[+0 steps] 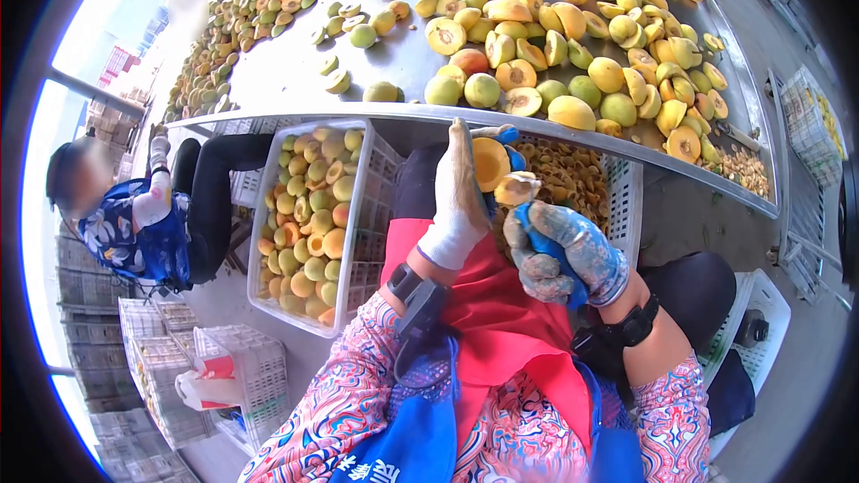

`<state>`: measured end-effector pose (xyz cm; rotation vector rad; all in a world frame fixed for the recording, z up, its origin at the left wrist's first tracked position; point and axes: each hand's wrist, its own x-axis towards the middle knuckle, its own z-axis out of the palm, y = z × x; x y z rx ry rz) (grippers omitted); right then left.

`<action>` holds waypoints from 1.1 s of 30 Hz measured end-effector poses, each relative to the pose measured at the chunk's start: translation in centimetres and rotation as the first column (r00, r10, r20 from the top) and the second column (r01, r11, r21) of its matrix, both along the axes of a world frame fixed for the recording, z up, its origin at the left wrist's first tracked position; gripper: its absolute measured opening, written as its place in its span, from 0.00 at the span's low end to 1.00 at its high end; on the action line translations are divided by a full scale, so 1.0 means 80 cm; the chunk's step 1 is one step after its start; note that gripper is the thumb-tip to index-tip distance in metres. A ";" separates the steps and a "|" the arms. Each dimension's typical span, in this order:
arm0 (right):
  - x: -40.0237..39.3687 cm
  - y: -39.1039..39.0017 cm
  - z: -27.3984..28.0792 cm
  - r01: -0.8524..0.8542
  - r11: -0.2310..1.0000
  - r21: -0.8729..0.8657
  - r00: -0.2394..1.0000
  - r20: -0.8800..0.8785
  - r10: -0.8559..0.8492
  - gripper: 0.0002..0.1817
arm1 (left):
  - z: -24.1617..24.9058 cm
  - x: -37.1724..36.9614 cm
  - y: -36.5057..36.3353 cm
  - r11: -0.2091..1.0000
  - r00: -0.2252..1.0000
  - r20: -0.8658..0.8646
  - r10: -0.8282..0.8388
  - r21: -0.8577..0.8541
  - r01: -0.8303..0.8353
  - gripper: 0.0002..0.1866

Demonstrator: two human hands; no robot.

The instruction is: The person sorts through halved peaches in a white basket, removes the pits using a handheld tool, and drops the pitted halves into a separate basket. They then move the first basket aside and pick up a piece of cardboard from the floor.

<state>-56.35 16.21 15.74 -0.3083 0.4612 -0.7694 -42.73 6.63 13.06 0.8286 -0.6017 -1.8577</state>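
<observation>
Apron: red apron w/ blue trim is closest to me, over my floral sleeves; black wrist straps on both arms.
L hand: my left hand in a white glove, fingers pressed together and stretched flat upward, cupped against the peach half. Sits just below the table edge.
R hand: my right hand in a stained blue-patterned glove, fingers curled tight round a blue-handled tool. Can't see the blade clearly. Below and to the right of the table edge's middle.
Peach half: orange cut face toward me, touching L fingers, just under the table edge.
Second piece: smaller pale peach piece right at R fingertips, touching or nearly – can't tell which.
Table: metal top beyond the edge, covered w/ whole green-yellow peaches and cut halves, thickest toward the far right.
Left crate: white plastic crate under the table edge, left of my L hand, filled w/ peach halves.
Right crate: another white crate under the table edge behind my hands, holding brown pits.
Co-worker: a person in a blue flowered top seated far left of the table edge, well apart from me.
Floor: stacked white crates below that person.
</observation>
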 end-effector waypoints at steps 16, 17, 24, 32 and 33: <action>-0.101 0.033 -0.161 -0.633 0.607 -0.481 0.267 -0.871 -0.411 0.26 | -0.155 0.470 0.034 0.945 -0.308 0.903 0.300 -0.326 -0.037 0.29; -0.087 0.026 -0.148 -0.638 0.606 -0.475 0.263 -0.874 -0.408 0.26 | -0.172 0.507 0.038 0.973 -0.372 0.903 0.215 -0.233 -0.003 0.30; -0.020 -0.010 -0.095 -0.975 0.218 -0.036 -0.054 -0.918 -0.393 0.12 | -0.196 0.553 0.037 0.898 -0.408 0.830 0.380 -0.225 0.379 0.27; -0.028 -0.008 -0.121 -0.956 0.228 -0.186 0.052 -0.870 -0.489 0.16 | -0.128 0.538 -0.003 0.875 -0.656 0.753 0.046 0.287 0.391 0.28; -0.029 -0.007 -0.117 -0.945 0.266 -0.189 0.045 -0.884 -0.465 0.16 | -0.118 0.524 -0.016 0.892 -0.655 0.742 0.144 0.189 0.411 0.27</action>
